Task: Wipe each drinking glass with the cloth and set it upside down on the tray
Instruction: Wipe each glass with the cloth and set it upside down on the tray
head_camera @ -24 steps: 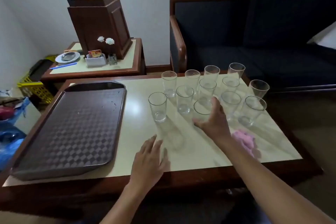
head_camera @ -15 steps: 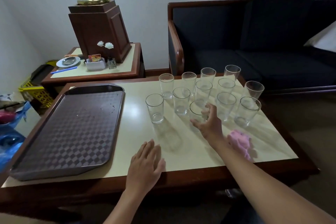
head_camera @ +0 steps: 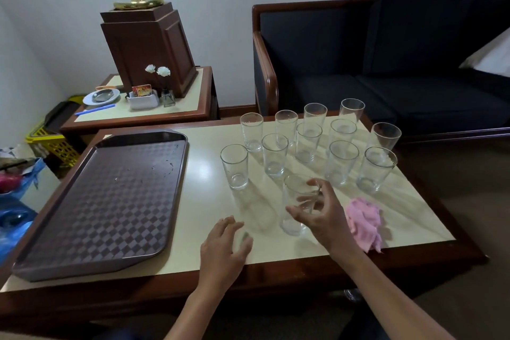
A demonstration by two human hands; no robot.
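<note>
My right hand grips one clear drinking glass upright, near the front middle of the cream table. Behind it, several more clear glasses stand upright in rows. A crumpled pink cloth lies on the table just right of my right wrist. The brown checkered tray sits at the table's left with nothing on it. Left of the held glass, my left hand hovers with relaxed fingers above the table's front edge, holding nothing.
A dark blue sofa with wooden arms stands behind the table. At the back left, a side table carries a wooden lamp base, a dish and small items. A yellow basket and blue bags sit at the far left.
My right hand closed around a front-row glass and drew it toward me, away from the group. My left hand shifted slightly forward.
</note>
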